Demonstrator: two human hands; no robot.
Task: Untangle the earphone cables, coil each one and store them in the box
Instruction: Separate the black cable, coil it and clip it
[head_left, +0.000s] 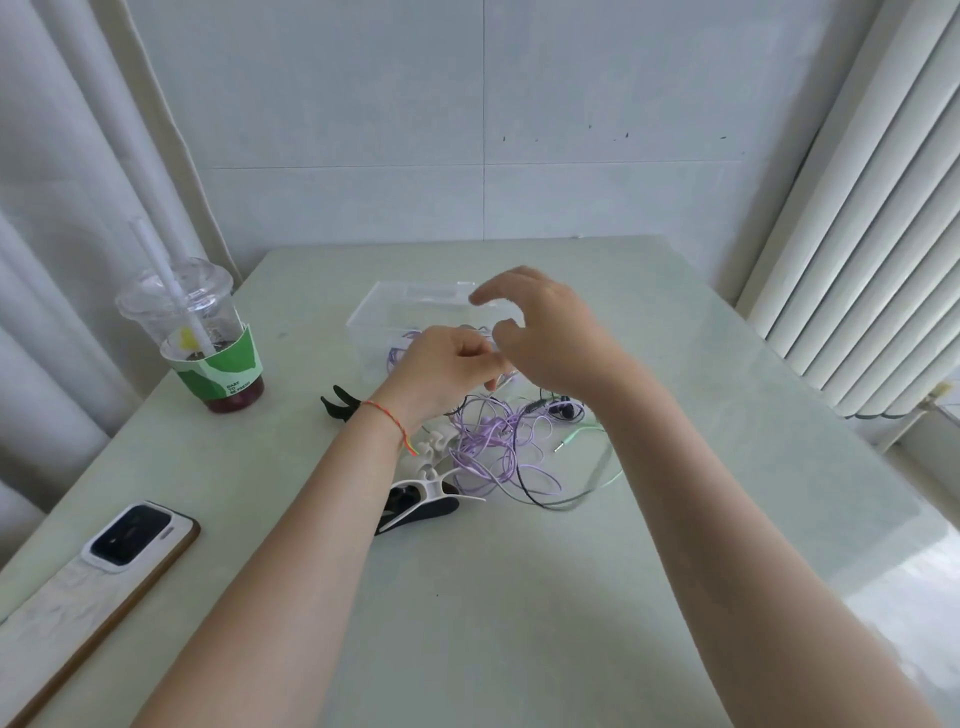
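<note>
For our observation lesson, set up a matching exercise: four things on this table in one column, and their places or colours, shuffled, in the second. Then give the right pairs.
Column one:
1. drink cup
2. phone
3. clear box
4. tangled cable

Column two:
A. lilac, heaped near the table's middle
B. far left, straw through its lid
C. near left edge, camera side up
D. beyond the hands, lidless

Pairs: 1-B, 2-C, 3-D, 4-A
</note>
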